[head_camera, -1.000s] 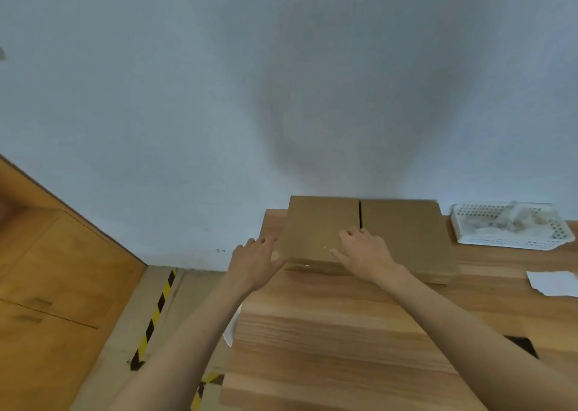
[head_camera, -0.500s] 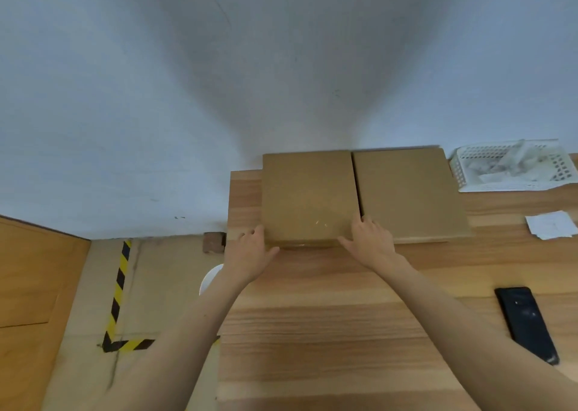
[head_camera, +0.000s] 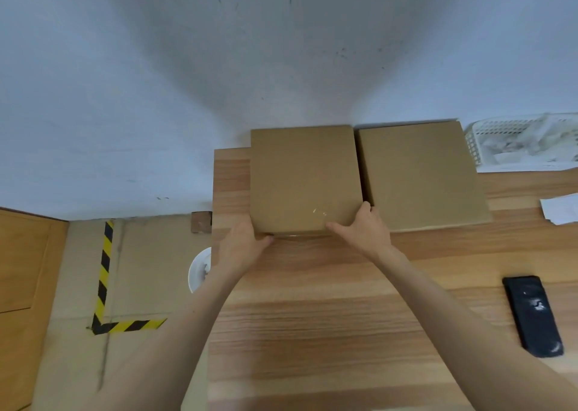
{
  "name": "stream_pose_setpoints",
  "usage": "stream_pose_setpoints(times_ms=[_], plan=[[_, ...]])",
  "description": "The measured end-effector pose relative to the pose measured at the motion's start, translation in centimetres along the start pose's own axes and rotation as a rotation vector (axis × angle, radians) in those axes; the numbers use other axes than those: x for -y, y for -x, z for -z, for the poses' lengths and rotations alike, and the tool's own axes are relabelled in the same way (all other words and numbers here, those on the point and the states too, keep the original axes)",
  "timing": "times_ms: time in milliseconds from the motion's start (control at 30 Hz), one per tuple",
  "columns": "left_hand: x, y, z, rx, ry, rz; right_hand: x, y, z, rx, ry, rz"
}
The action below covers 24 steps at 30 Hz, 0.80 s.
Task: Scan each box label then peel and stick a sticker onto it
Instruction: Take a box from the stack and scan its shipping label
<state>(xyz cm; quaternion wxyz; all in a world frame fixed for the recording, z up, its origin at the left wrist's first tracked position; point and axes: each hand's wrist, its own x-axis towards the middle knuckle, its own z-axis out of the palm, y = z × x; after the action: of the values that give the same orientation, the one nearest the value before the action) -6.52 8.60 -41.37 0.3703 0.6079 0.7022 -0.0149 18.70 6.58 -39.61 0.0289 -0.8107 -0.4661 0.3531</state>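
Left box (head_camera: 305, 179) lay flat at the bench (head_camera: 312, 317) far edge, just beside the second box (head_camera: 422, 173). Left hand (head_camera: 240, 245) and right hand (head_camera: 364, 232) gripped its near corners. Cardboard looked stiff, probably light; holding opposite corners should keep it level. No label visible.

Two brown boxes (head_camera: 305, 179) (head_camera: 420, 173) sit on a light wooden table (head_camera: 312, 317). The basket (head_camera: 519, 141) is white, the phone (head_camera: 533, 315) is black, and the floor tape (head_camera: 104, 273) has yellow and black stripes.
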Motion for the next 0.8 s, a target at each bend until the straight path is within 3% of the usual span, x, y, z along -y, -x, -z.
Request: stream_pose_setpoints(times_ms=[233, 467, 800], plan=[[0.2, 1.2, 1.0, -0.033, 0.12, 0.0, -2.0, 0.2, 0.7, 0.04, -0.147, 0.081], [-1.7, 5.0, 4.2, -0.079, 0.419, -0.102, -2.7, 3.5, 4.6, -0.015, -0.235, 0.171], [-4.5, 11.4, 5.9, -0.168, 0.529, -0.136, -3.5, 8.1, 9.1, 0.003, -0.389, 0.286]])
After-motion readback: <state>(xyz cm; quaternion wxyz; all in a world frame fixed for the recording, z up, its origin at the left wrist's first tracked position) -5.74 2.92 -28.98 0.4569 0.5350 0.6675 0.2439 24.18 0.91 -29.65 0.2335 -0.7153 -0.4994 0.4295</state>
